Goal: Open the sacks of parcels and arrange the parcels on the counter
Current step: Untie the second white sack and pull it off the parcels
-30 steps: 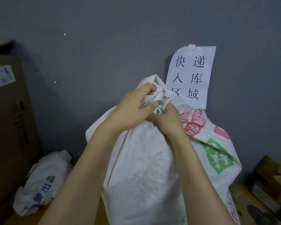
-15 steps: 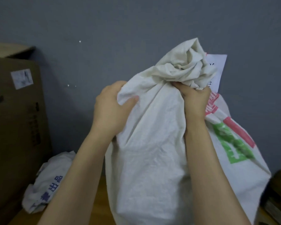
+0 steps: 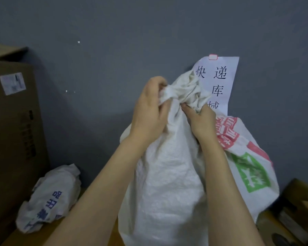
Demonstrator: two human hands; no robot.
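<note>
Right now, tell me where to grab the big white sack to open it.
Grip the twisted neck of the big white sack from above, one hand each side: it stands upright, cloth knotted on top. The left hand and right hand hold there; pulling apart may loosen it.

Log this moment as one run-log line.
step: untie sack | left hand: grips knot | right hand: pinches neck | sack: upright, tied

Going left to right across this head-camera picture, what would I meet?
Cardboard box → small crumpled sack → left hand → right hand, both gripping the neck of the big sack → brown boxes.
</note>
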